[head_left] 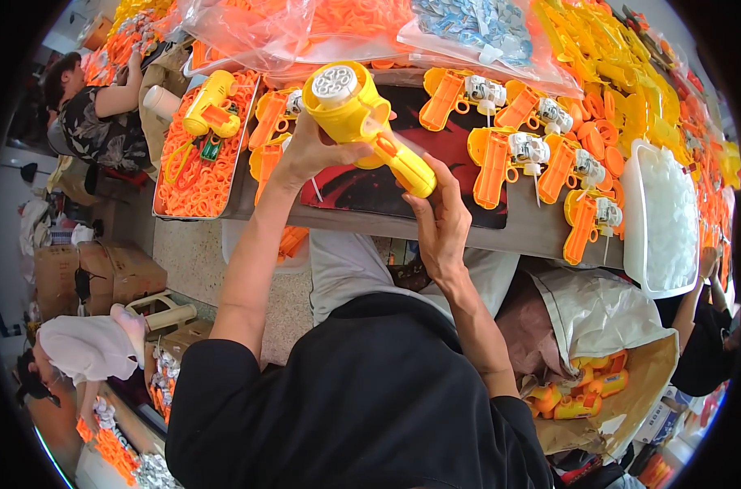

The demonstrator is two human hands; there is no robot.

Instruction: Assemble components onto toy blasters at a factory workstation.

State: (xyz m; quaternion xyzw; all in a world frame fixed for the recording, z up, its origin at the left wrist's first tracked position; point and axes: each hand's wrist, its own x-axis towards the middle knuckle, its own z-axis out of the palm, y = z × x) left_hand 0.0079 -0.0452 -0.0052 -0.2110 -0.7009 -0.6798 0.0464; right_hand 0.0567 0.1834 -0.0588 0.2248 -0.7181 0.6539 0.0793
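Note:
Both of my hands hold a yellow toy gun (344, 121) above the table, its round white nozzle with several holes facing up. My left hand (305, 159) is closed around the gun's body from the left, with the thumb across it. At the lower end of the handle, the fingers and thumb of my right hand (444, 220) close on it. Beneath lies a dark mat (456, 163) with a red pattern. To its right are several orange gun halves (491, 167) fitted with white mechanisms and thin leads; a few more lie to the left, partly hidden by my left hand.
A tray of small orange parts (175, 175) at left bears another yellow toy gun (210, 106). A white bin (636, 244) holds translucent pieces at right. Bags and yellow parts (639, 73) line the far side. A sack (631, 407) of toy guns stands lower right. Other people work around.

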